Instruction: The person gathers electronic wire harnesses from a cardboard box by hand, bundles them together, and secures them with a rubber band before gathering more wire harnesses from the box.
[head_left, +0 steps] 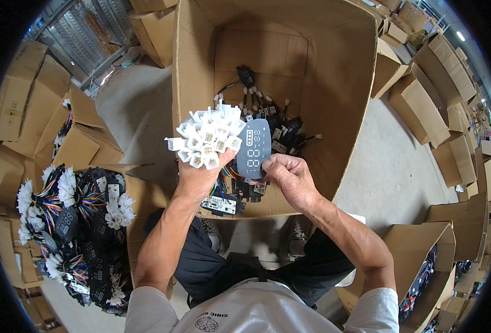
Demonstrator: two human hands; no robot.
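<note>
Left hand fisted round bundle of white connectors; right hand pinches dark display panel just beside. Open cardboard box behind holds more harnesses; heaped box at left.

white connectors, black display panel, brown box

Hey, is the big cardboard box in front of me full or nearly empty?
Nearly empty. The box shows bare walls and floor, with only a small pile of black panels with wires at the bottom.

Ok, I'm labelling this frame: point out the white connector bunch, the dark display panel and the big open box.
white connector bunch (207, 137), head view, middle plug.
dark display panel (254, 149), head view, panel face.
big open box (192, 66), head view, left wall.
</note>
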